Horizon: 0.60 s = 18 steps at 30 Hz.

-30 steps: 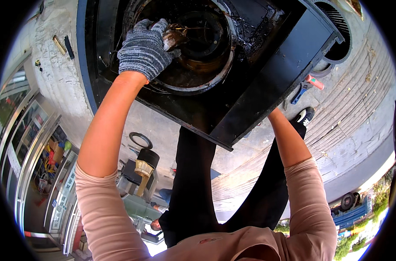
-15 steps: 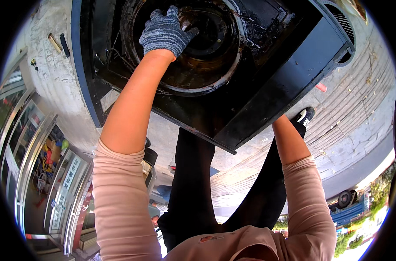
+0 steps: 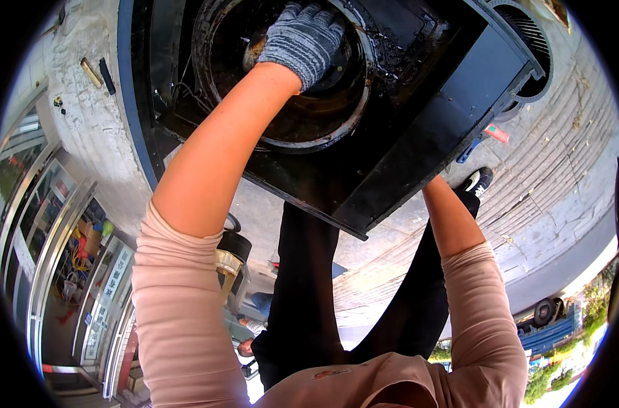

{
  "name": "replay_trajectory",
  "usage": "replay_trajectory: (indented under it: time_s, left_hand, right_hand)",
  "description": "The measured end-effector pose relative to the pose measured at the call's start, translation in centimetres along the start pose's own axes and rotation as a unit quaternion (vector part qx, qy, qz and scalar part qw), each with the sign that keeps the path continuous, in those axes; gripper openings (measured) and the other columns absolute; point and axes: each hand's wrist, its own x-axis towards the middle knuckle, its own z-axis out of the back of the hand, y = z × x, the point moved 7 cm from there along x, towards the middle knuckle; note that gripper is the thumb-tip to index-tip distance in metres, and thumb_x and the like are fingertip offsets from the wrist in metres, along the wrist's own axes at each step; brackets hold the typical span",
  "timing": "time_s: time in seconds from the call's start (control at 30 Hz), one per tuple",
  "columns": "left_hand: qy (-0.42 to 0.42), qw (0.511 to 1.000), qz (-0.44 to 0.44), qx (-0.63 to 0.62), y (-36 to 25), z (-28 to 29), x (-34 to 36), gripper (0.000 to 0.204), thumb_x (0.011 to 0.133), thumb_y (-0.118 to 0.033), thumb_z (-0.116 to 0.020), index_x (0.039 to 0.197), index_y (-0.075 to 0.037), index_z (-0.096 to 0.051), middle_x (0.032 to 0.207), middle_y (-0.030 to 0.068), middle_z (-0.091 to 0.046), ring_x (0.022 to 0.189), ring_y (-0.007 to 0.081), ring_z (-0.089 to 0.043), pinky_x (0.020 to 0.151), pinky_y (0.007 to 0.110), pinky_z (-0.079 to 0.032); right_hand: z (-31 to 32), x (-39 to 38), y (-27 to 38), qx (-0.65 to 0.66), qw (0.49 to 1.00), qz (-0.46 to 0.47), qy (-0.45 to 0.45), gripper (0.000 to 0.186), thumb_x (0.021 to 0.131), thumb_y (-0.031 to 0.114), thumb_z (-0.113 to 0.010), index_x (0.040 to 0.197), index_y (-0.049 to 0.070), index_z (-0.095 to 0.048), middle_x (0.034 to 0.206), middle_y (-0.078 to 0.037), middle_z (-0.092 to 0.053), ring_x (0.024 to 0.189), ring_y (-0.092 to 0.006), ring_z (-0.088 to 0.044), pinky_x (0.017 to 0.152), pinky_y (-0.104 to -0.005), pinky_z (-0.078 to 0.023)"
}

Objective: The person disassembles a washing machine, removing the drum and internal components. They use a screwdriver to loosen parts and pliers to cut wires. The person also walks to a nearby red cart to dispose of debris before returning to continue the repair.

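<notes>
In a grey-striped knit glove, my left hand (image 3: 302, 44) reaches over the round well (image 3: 323, 139) of a large black metal housing, which looks like a range hood. Its fingers lie slightly apart over the dark hub in the middle; the thumb is hidden. Brown, greasy film coats the well's wall and ring. Beside the glove, a rounded rusty-brown part (image 3: 255, 51) shows. My right forearm (image 3: 452, 217) goes behind the housing's blue-black side panel (image 3: 432, 129), which hides my right hand.
A slotted round blower cage (image 3: 537, 41) is at the housing's right corner. Below it lie a red object (image 3: 497, 132) and a blue tool-like piece (image 3: 468, 150). Two short bars (image 3: 90, 73) rest on the concrete at left. A black bucket (image 3: 236, 246) stands behind my left arm.
My left hand has moved right across the well, from its left part to above the hub, and its thumb has gone out of sight. The housing has shifted slightly in view.
</notes>
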Motion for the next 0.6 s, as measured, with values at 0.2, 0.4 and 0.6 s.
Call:
replay_trajectory:
  time_s: [0.2,0.4,0.6]
  left_hand:
    - [0.219,0.975,0.004,0.021,-1.7,-5.4,3.8,0.026,0.078,-0.014,-0.06,0.1,-0.006,-0.071,0.103,0.0203,-0.066,0.099,0.0336,-0.064,0.083,0.044,-0.05]
    - [0.144,0.982,0.088,-0.08,-0.5,-7.6,3.7,0.03,0.085,-0.022,-0.052,0.099,-0.003,-0.071,0.108,0.0183,-0.067,0.101,0.0295,-0.064,0.087,0.04,-0.05]
    - [0.037,0.996,0.04,-0.064,1.5,-13.3,3.8,0.03,0.082,-0.022,-0.053,0.098,-0.003,-0.071,0.105,0.0195,-0.067,0.096,0.034,-0.065,0.084,0.041,-0.051]
  right_hand:
    - [-0.8,0.4,0.1,0.012,1.0,0.002,0.006,0.045,0.096,0.035,-0.044,0.131,0.007,-0.047,0.136,-0.015,-0.043,0.123,-0.0278,-0.043,0.104,-0.0378,-0.032]
    - [-0.8,0.0,-1.4,0.016,1.0,-0.009,0.002,0.046,0.097,0.035,-0.043,0.133,0.007,-0.045,0.138,-0.014,-0.042,0.125,-0.0272,-0.042,0.105,-0.0374,-0.031]
    - [-1.4,1.3,-0.7,0.026,1.0,0.005,0.014,0.047,0.097,0.035,-0.042,0.134,0.007,-0.044,0.139,-0.014,-0.04,0.126,-0.0267,-0.041,0.106,-0.0371,-0.03]
